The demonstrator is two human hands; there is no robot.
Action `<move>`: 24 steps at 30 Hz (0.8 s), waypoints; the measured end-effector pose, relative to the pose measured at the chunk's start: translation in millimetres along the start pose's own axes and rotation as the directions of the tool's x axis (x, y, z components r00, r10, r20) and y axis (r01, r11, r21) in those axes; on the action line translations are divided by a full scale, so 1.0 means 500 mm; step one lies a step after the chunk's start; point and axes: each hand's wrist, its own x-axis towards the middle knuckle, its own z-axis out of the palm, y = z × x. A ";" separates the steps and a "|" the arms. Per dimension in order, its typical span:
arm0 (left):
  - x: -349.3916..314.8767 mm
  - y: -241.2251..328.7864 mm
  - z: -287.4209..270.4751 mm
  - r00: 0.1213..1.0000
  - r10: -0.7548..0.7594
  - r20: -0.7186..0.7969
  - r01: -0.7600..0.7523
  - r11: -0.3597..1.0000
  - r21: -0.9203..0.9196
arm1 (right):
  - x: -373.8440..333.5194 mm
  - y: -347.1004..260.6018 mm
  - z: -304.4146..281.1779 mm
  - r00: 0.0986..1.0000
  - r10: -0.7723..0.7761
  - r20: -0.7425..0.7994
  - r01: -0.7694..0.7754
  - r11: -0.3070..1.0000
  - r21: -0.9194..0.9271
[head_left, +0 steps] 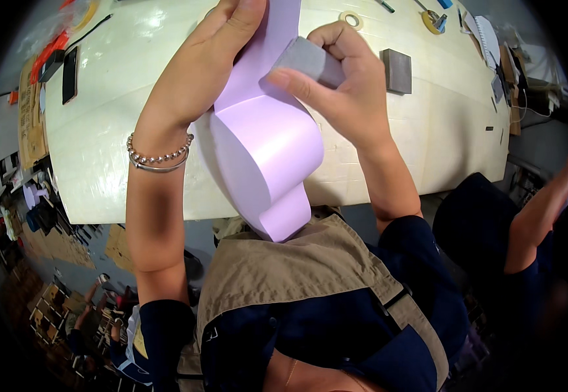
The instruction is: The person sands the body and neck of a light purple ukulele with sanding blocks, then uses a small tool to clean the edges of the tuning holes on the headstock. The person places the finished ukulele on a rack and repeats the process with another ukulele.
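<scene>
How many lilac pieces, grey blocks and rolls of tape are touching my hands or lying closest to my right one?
Lilac piece: 1
Grey blocks: 2, the held block in your right hand and the loose block on the table
Tape roll: 1
Total: 4

Bright tabletop (94, 150), soft shadows (black curved rim)

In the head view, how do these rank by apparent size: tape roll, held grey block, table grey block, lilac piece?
1. Lilac piece
2. Held grey block, partly covered
3. Table grey block
4. Tape roll

Which block is truly bigger is unsure: the held one seems nearer the camera.
</scene>
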 end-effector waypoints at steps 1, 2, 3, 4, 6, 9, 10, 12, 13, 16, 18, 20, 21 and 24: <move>-0.001 0.000 -0.002 0.999 -0.042 0.024 0.043 0.999 -0.014 | 0.009 -0.011 0.000 0.999 0.020 -0.035 -0.019 0.999 0.026; 0.000 0.004 -0.006 0.995 -0.084 0.049 0.086 0.996 -0.027 | 0.016 -0.016 0.000 0.997 0.042 -0.071 -0.038 0.998 0.052; 0.002 0.011 -0.010 0.990 -0.118 0.074 0.121 0.992 -0.037 | 0.027 -0.013 -0.003 0.998 -0.016 -0.053 0.019 0.998 0.055; 0.002 0.009 -0.009 0.996 -0.083 0.040 0.084 0.996 -0.031 | 0.023 -0.015 -0.002 0.999 -0.041 -0.021 0.041 0.999 0.015; -0.001 -0.001 -0.004 1.000 -0.013 -0.026 0.012 1.000 -0.017 | 0.002 -0.010 0.005 0.995 -0.084 0.046 0.087 0.994 -0.067; 0.002 0.003 -0.012 0.999 -0.032 0.032 0.033 0.999 -0.010 | 0.015 -0.016 0.005 1.000 0.005 -0.031 -0.004 0.999 0.044; 0.000 -0.001 -0.008 0.999 -0.033 0.013 0.033 0.999 -0.018 | 0.021 -0.025 0.003 0.997 0.044 -0.058 -0.039 0.996 0.084; -0.001 0.002 0.000 0.999 -0.024 -0.026 0.024 0.999 -0.030 | 0.016 -0.025 0.007 1.000 0.006 -0.026 -0.004 0.998 0.066; -0.001 0.006 -0.001 0.999 -0.014 -0.035 0.014 1.000 -0.017 | 0.008 -0.013 0.009 1.000 -0.029 0.009 0.029 1.000 -0.010; -0.004 0.006 -0.002 0.998 0.019 0.051 -0.019 1.000 -0.004 | 0.005 0.000 0.009 1.000 -0.030 -0.001 0.030 0.999 0.012; 0.000 0.027 -0.005 0.979 0.076 0.190 -0.075 0.997 -0.015 | 0.024 -0.019 0.002 0.997 0.061 -0.046 -0.055 0.992 0.111; -0.006 0.031 0.003 0.972 0.130 0.195 -0.132 0.991 -0.001 | 0.016 -0.015 0.009 0.998 -0.024 -0.049 0.023 0.999 -0.025; -0.007 0.031 0.005 0.973 0.146 0.180 -0.151 0.988 0.016 | 0.006 -0.010 0.012 0.997 -0.072 -0.027 0.070 0.994 -0.080; -0.005 0.034 0.003 0.973 0.160 0.167 -0.172 0.983 0.062 | 0.014 -0.014 0.006 0.996 -0.090 -0.022 0.087 0.991 -0.105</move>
